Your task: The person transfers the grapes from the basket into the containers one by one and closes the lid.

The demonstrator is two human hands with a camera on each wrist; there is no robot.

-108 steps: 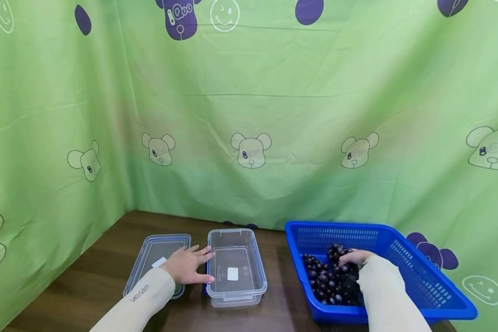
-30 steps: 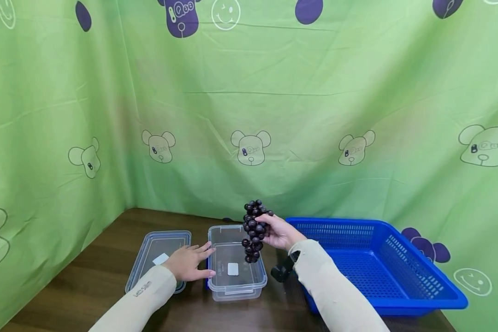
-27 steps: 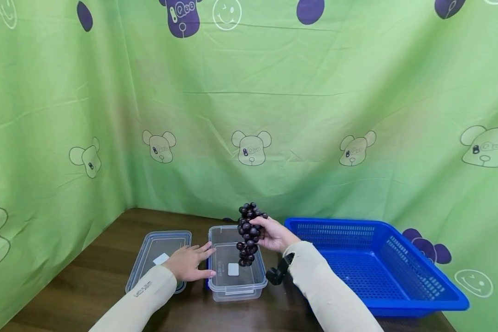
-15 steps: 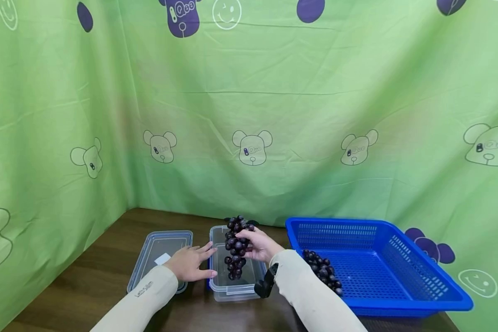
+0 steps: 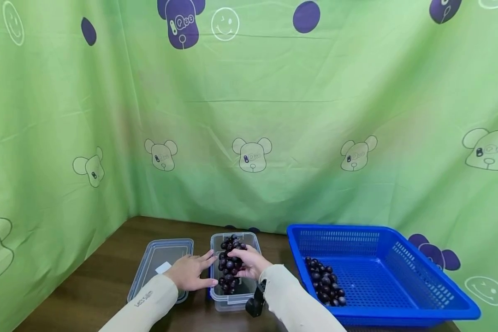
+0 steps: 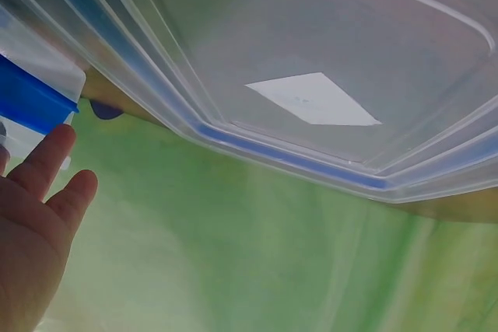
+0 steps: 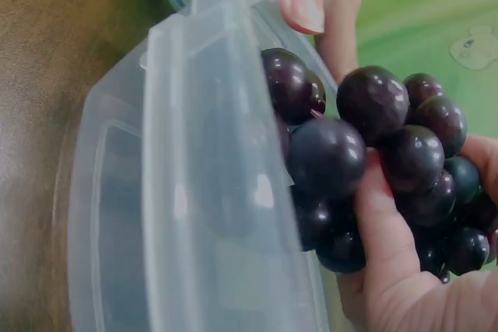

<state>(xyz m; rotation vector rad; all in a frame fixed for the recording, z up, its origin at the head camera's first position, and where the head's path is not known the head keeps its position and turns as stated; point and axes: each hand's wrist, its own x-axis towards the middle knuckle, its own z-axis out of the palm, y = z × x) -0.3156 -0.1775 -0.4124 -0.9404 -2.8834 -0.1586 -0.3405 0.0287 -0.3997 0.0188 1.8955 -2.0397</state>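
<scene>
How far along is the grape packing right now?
Done: nothing looks finished. In hand: the right hand grips a grape bunch inside the clear container, which the left hand steadies with flat fingers. Left: more grapes lie in the blue basket; the lid lies beside the container.

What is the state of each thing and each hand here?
Clear container: open, lid off.
Lid: flat on table, beside container.
Grape bunch: held, lowered into container.
Blue basket: holds loose grapes.
Left hand: flat against container.
Right hand: grips bunch.
</scene>
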